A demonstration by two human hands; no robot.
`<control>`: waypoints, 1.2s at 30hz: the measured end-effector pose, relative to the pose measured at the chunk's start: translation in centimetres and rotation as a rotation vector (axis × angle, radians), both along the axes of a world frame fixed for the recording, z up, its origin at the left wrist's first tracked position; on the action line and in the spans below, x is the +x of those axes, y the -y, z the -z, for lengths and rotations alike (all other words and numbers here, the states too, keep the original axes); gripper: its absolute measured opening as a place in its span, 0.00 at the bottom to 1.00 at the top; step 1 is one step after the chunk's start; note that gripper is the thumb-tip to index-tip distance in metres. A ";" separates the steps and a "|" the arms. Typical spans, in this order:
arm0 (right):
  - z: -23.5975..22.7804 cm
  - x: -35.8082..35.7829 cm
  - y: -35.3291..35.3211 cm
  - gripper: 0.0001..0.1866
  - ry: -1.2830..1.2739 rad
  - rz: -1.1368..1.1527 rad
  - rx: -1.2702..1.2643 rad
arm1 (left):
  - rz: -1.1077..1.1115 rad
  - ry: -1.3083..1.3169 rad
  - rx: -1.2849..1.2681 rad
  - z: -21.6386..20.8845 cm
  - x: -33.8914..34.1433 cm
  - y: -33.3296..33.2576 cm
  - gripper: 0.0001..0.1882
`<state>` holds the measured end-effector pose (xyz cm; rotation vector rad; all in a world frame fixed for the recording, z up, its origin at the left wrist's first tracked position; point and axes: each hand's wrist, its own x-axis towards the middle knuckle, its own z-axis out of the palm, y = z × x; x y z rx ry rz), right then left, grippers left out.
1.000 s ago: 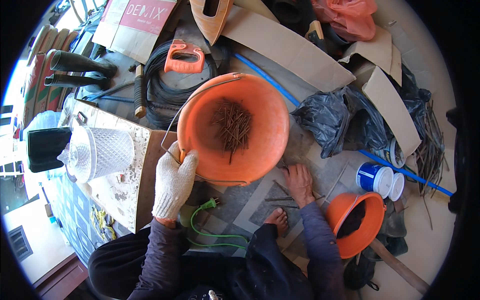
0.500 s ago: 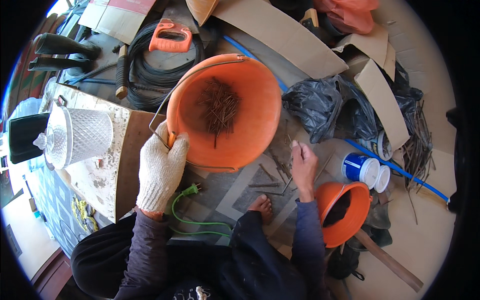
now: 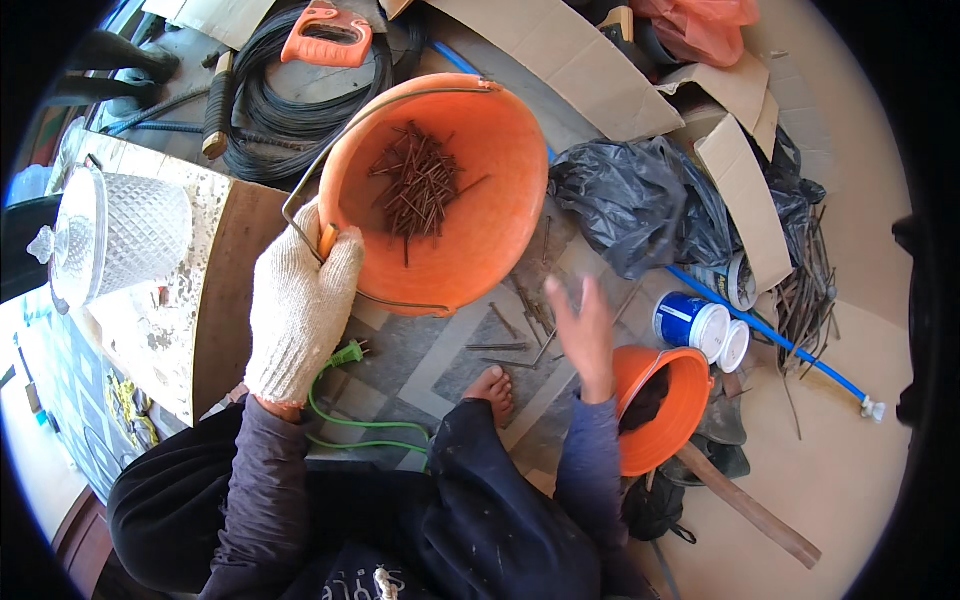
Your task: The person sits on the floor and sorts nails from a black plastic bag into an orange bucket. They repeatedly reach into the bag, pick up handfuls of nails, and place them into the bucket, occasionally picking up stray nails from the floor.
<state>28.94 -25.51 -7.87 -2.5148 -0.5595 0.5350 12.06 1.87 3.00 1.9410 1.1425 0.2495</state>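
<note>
Grey patterned floor [image 3: 405, 355], pale speckled stand [image 3: 212, 265], brighter at left

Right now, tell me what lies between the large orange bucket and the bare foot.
In the head view, a few loose nails lie on the tiled floor between the large orange bucket and the bare foot.

two orange buckets [image 3: 492, 235], two hands [image 3: 586, 338], one glove [image 3: 300, 325], one bare foot [image 3: 493, 393], one orange saw handle [image 3: 325, 53], one lidded clear jar [image 3: 140, 235], one green plug [image 3: 348, 354].

Large bucket [image 3: 495, 215] open from above; wire handle [image 3: 440, 92] edges left side; clearance underneath hard to judge.
</note>
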 end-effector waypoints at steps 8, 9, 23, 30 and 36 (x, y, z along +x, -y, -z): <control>4.8 -6.1 4.3 0.63 0.143 -0.326 -0.197 | -0.005 -0.022 -0.018 -0.2 -0.1 -0.1 0.17; 4.9 -6.2 4.2 0.61 0.077 -0.342 -0.202 | -0.006 -0.011 -0.019 -0.1 0.0 -0.1 0.17; 3.8 -6.1 2.7 0.36 -0.023 -0.568 -0.129 | -0.006 -0.012 -0.016 -0.3 -0.1 0.1 0.19; 4.3 -7.8 1.3 0.26 -0.052 -0.549 -0.273 | -0.004 0.025 -0.018 -0.3 -0.3 0.1 0.20; 5.4 -9.8 0.8 0.15 0.022 -0.449 -0.316 | 0.014 0.013 0.020 -0.5 -0.3 0.2 0.21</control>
